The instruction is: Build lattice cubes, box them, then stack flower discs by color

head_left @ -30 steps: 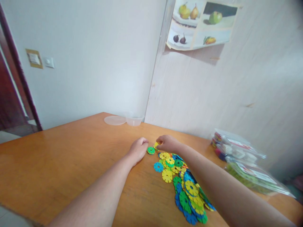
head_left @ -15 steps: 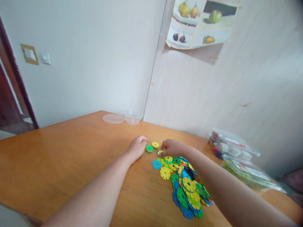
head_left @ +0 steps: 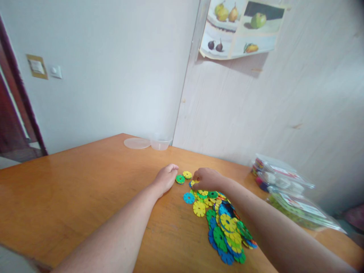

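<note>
My left hand (head_left: 167, 179) rests on the table with its fingers curled. Whatever they may hold is hidden. Just right of its fingertips lie a green flower-shaped plastic disc (head_left: 180, 179), with other discs showing under its edge, and a yellow disc (head_left: 187, 174). My right hand (head_left: 208, 179) reaches over the far end of the heap, thumb and fingers closed about a small yellow disc (head_left: 193, 182) with a blue edge beside it. Toward me spreads the heap of slotted discs (head_left: 227, 223) in yellow, green and blue, partly covered by my right forearm. A single blue disc (head_left: 189, 198) lies at its left.
A clear plastic tub (head_left: 160, 144) and its round lid (head_left: 137, 143) stand at the table's back edge by the wall. On the right are clear packages, one with white and coloured pieces (head_left: 281, 180), another with green contents (head_left: 298, 208). The wooden table (head_left: 85, 189) stretches left.
Both hands stay almost where they were. The right thumb and fingers have shifted slightly around the small yellow disc. The whole view has moved a little.
</note>
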`<state>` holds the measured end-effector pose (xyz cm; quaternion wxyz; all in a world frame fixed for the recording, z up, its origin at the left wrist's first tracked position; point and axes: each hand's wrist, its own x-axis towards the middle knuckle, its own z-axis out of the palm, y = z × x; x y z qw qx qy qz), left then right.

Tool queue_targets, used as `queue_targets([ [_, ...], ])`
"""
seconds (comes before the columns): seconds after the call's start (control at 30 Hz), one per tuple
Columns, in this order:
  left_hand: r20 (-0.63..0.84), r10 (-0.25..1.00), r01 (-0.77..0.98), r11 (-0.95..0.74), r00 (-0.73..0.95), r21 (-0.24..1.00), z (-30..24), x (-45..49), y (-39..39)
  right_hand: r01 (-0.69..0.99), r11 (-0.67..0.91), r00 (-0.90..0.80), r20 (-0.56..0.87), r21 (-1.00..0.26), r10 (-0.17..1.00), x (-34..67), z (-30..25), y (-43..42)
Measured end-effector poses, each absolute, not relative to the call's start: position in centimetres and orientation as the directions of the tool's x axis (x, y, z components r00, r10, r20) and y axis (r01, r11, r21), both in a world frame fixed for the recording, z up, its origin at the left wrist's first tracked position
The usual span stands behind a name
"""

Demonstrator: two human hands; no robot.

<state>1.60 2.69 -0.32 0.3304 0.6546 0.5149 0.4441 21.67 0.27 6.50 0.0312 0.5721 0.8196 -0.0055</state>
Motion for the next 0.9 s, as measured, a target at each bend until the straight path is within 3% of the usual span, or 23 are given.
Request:
queue_targets([
  [0.3,0.256,0.952,0.437,-0.305,0.169,0.846,0.2,1.7,2.1,0.936,0.331,-0.319,0.105,-0.121,0.942,20.7,6.4,2.7],
  [0.9,0.141,0.955,0.593,-0.274,0.261,0.757,1.0,1.5,1.2,0.899,0.419,-0.425,-0.021,-0.128,0.905,20.1,6.1,3.9],
])
